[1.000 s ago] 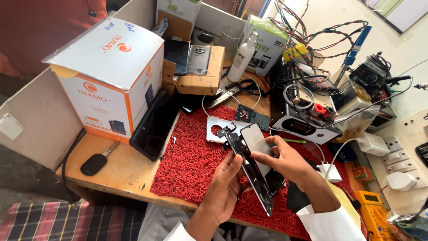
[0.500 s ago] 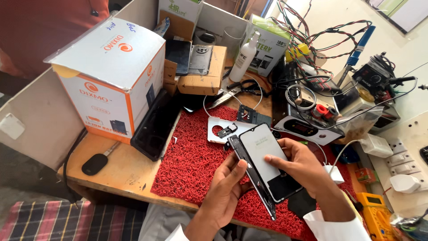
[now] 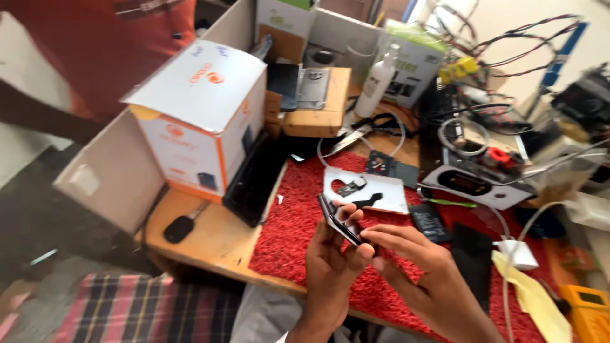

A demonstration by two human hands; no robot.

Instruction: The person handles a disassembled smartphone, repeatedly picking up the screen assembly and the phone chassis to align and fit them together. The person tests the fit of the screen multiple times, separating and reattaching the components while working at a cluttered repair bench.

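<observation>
Head view: both hands meet over the near edge of the red mat (image 3: 298, 244), which covers the middle of the wooden desk (image 3: 210, 238). The left hand (image 3: 330, 270) holds a dark phone (image 3: 338, 221) edge-on, its fingers wrapped around the lower part and clamped on it. The right hand (image 3: 422, 279) comes in from the right; its thumb and forefinger are pinched together on the near end of the phone, the other fingers lying loose. The phone is tilted, lifted clear of the mat, just near of a white sheet (image 3: 381, 190) that lies flat on the mat with small dark parts on it. To the left a white and orange box (image 3: 203, 121) stands on the desk, a black slab (image 3: 254, 181) leaning against its right side. A black key fob (image 3: 178, 228) lies near the desk's left edge. Farther off stands a white spray bottle (image 3: 375, 86), and to the right a grey device with a red knob (image 3: 476, 181).
</observation>
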